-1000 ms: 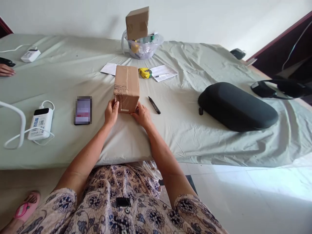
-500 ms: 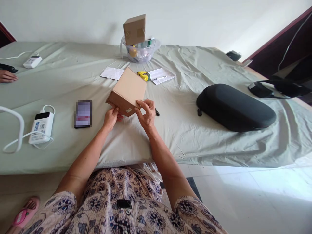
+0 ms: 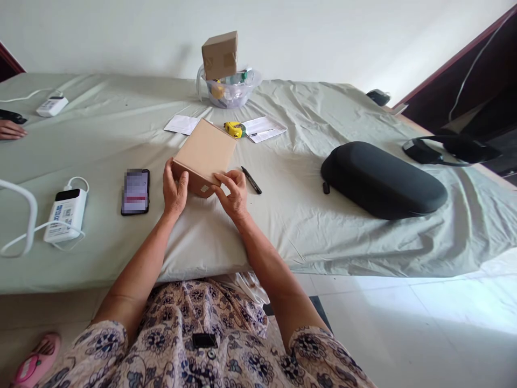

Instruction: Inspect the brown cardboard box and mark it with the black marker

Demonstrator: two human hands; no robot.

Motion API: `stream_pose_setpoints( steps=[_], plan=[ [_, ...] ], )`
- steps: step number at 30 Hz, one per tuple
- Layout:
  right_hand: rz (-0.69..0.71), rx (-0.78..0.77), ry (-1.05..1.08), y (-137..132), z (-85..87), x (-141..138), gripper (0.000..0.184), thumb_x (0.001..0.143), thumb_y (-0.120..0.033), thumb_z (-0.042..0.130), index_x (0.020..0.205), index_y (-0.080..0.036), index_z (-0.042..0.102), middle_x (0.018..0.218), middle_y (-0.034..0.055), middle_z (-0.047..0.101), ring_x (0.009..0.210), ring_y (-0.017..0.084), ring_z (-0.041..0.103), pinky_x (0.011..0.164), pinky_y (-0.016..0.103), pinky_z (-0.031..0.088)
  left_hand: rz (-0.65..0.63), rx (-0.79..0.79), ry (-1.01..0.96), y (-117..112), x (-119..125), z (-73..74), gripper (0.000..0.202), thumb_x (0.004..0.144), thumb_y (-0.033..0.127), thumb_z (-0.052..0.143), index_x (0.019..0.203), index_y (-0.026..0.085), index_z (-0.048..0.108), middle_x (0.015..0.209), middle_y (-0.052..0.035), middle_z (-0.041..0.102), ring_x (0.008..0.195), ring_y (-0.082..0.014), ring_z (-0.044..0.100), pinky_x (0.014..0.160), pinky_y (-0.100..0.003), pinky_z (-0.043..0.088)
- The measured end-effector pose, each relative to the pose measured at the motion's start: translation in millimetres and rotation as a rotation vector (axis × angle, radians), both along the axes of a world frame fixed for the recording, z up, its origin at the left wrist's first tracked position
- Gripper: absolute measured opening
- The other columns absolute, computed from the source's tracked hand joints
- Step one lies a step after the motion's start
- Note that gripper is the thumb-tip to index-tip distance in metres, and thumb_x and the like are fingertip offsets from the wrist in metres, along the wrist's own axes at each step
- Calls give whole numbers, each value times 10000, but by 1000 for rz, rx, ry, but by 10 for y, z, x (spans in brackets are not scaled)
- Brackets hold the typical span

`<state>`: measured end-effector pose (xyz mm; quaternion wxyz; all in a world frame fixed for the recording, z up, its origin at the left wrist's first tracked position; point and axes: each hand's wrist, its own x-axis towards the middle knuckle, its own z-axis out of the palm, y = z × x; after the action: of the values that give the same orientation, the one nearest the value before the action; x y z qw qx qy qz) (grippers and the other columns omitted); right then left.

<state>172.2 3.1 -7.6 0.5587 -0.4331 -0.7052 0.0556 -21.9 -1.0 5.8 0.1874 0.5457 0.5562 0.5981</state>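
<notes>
Pale green sheeting covers the bed [image 3: 100, 134]. A black zip case [image 3: 383, 178] lies well to the right of the grip. Between the two hands is the cardboard box [image 3: 205, 151], held by its near end. The left hand [image 3: 174, 189] wraps the near-left corner with the thumb on the side. The right hand [image 3: 232, 191] pinches the near-right edge with closed fingertips.

The box is tilted, its broad plain face up and slightly towards the person and its small end face down between the hands. Its long axis runs away from the grip and a little right, towards the yellow tape measure [image 3: 234, 129]. Whether its lowest corner touches the sheet is unclear.

Turning it well likely calls for even pressure on opposite corners, pivoting slowly. A phone [image 3: 135, 191] lies just left of the grip and a black marker [image 3: 251, 179] just right.
</notes>
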Motion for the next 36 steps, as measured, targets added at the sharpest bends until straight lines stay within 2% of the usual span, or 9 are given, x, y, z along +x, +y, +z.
stream_pose_setpoints(
  steps=[5,10,13,16,19,23,25,29,36],
  plan=[
    [80,43,-92,-125,41,-92,356,956,-531,582,1142,-256,709,1036,93,576,991,206,604,888,417,610,-18,-58,-78,-23,-5,5,1030,798,817,580,1556,185,288,1617,-203,379,1516,-286,407,1283,-444,322],
    [227,20,-187,-230,55,-213,325,1009,-465,505,1156,-273,722,1019,89,615,950,173,640,866,342,617,-14,-87,-83,-37,19,11,1130,827,802,553,1634,141,117,1716,-217,155,1612,-310,221,1335,-468,205],
    [231,4,-165,-242,52,-266,316,1027,-419,488,1133,-272,747,987,86,633,925,161,650,864,325,608,-57,-15,35,-71,113,16,1026,878,792,468,1627,149,186,1703,-200,195,1615,-311,199,1337,-488,183],
    [219,18,-106,-209,45,-269,325,1025,-428,500,1100,-257,766,977,86,638,908,156,648,832,318,600,-82,10,138,-119,191,12,831,928,775,348,1534,211,409,1648,-168,294,1577,-303,285,1315,-504,229],
    [173,-11,-40,-138,43,-212,327,1011,-475,519,1062,-278,775,971,76,634,897,158,630,802,328,589,-102,18,183,-163,218,1,728,929,772,351,1404,257,546,1630,-137,290,1549,-291,319,1303,-497,250],
    [90,-45,44,6,50,-39,343,1004,-498,516,1021,-277,778,940,68,623,902,174,617,838,366,579,-130,46,236,-185,212,7,851,795,822,569,1405,230,529,1583,-179,311,1513,-345,339,1276,-522,281],
    [25,-39,78,93,47,79,339,993,-505,531,1012,-274,779,935,65,620,906,181,615,852,378,574,-120,33,255,-184,207,18,889,762,820,616,1408,216,521,1572,-191,315,1505,-362,348,1261,-529,306],
    [-134,-24,161,247,17,324,358,982,-521,539,968,-255,778,949,62,621,931,181,617,870,369,561,-155,31,263,-177,189,34,807,823,785,571,1406,229,528,1564,-181,346,1502,-344,365,1258,-518,323],
    [-262,-65,330,360,-18,577,339,922,-538,609,981,-248,774,1020,64,641,999,185,618,824,326,534,-241,24,272,-163,97,39,787,836,784,541,1403,237,547,1542,-172,405,1469,-334,413,1239,-521,360]
  ],
)
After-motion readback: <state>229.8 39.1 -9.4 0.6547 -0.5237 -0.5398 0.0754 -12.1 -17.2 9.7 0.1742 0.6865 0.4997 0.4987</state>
